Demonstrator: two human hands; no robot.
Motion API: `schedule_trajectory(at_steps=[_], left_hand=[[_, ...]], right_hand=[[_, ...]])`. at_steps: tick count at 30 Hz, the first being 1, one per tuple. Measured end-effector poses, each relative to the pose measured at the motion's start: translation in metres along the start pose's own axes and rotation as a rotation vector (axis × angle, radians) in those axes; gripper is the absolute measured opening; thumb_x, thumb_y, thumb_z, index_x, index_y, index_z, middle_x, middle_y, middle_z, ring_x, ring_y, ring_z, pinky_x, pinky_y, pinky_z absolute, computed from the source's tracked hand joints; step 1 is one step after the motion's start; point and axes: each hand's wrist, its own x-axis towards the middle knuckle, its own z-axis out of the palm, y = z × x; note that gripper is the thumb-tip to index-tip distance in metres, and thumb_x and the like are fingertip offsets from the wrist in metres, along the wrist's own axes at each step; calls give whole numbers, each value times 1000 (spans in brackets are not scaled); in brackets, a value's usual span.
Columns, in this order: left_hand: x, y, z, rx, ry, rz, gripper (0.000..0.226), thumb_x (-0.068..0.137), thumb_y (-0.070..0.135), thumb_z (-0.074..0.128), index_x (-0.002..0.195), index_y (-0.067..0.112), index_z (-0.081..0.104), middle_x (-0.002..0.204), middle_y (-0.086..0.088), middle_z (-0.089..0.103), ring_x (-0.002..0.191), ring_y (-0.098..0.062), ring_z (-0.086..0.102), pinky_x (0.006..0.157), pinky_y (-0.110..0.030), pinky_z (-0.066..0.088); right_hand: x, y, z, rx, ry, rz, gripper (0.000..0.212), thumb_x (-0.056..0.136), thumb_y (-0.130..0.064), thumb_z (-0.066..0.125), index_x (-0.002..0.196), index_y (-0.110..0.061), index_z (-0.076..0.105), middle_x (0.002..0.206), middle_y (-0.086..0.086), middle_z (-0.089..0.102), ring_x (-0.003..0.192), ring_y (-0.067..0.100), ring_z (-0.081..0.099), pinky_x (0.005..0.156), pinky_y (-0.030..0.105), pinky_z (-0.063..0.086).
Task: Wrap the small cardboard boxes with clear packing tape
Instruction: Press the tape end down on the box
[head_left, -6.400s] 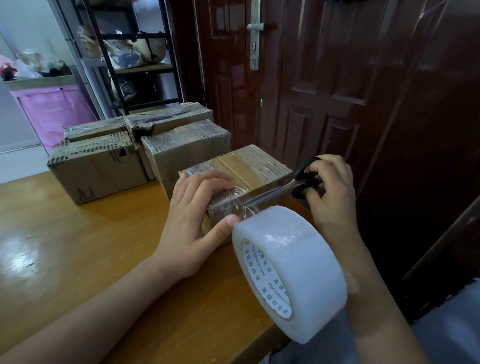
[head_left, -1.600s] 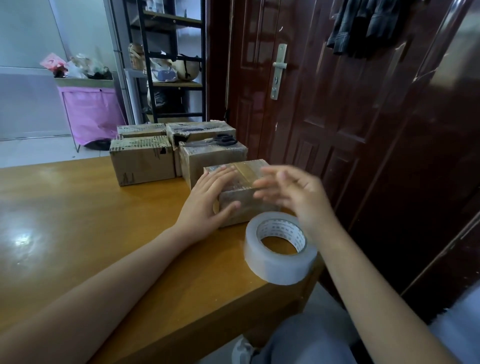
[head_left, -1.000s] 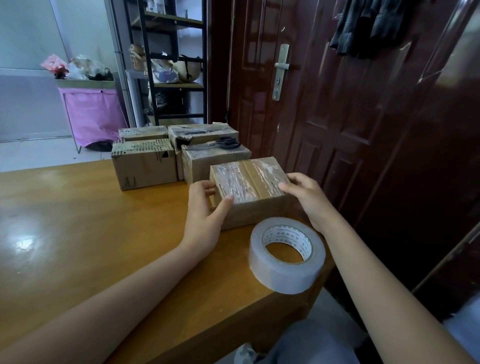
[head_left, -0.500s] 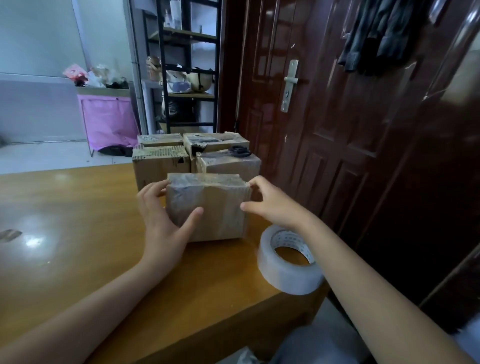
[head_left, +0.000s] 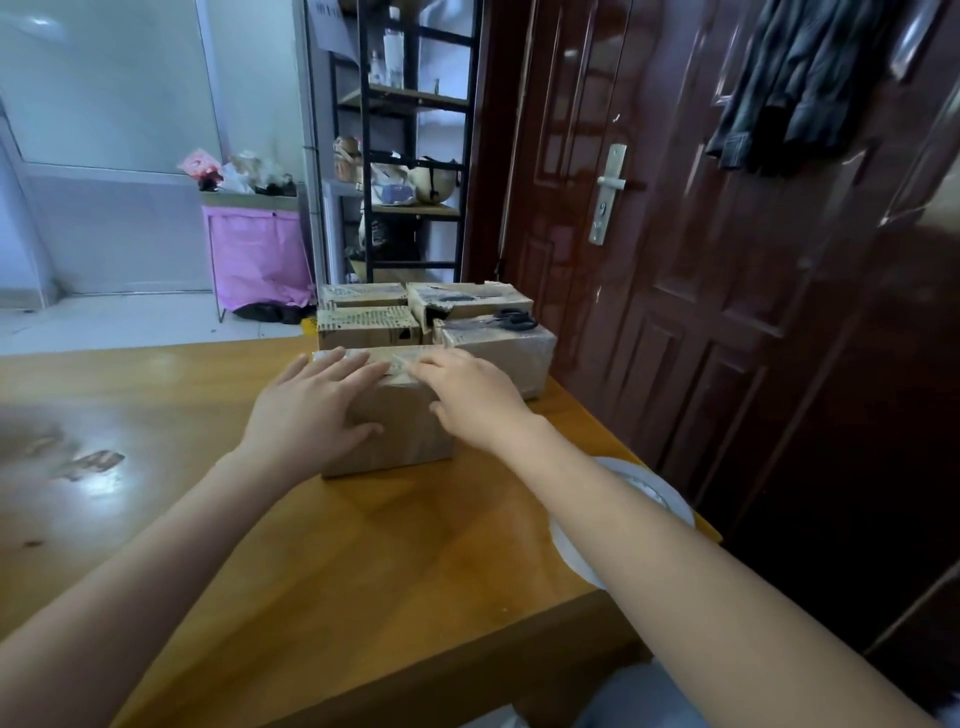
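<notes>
A small taped cardboard box (head_left: 405, 436) stands on the wooden table (head_left: 363, 561), just in front of the other boxes. My left hand (head_left: 311, 410) lies flat over its left top edge and front face, fingers straight. Over the right part of its top lies my right hand (head_left: 470, 400), fingers stretched out. The roll of clear tape (head_left: 654, 499) lies flat near the table's right edge, mostly hidden behind my right forearm.
Several more taped boxes (head_left: 369, 325) stand packed together behind the near one. Black scissors (head_left: 514, 319) lie on the rear right box (head_left: 498, 345). A dark wooden door (head_left: 675, 260) stands close on the right. A black shelf rack (head_left: 410, 156) is beyond the table.
The box was turned and set down against the other boxes. Both hands went from gripping its sides to lying flat on its top. Earlier the scissors and tape roll were put down.
</notes>
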Motion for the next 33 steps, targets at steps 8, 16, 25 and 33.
schedule_trajectory(at_steps=[8,16,25,33], left_hand=[[39,-7,6,24,-95,-115,70,89,45,64,150,30,33,159,3,28,147,-20,21,113,-35,28],[55,-8,6,105,-151,-134,67,90,52,59,149,35,33,156,10,33,144,-15,29,102,-32,42],[104,-17,-21,-148,-152,-303,52,94,63,38,110,24,68,102,1,69,82,-16,59,57,-26,38],[161,-66,3,-629,-108,-829,62,89,45,63,126,-3,51,118,-19,56,99,-34,51,86,-40,44]], right_hand=[[44,2,23,-80,-22,76,59,96,-1,43,152,-12,26,158,6,29,148,19,19,121,39,4],[61,14,21,-74,-58,41,51,92,-13,48,143,-8,42,147,8,45,138,22,36,120,41,11],[84,49,-20,424,-38,182,36,101,-24,40,131,-15,56,125,4,62,94,20,62,75,35,51],[112,140,-32,418,214,749,30,98,-26,39,100,-6,62,107,9,61,92,28,56,71,32,40]])
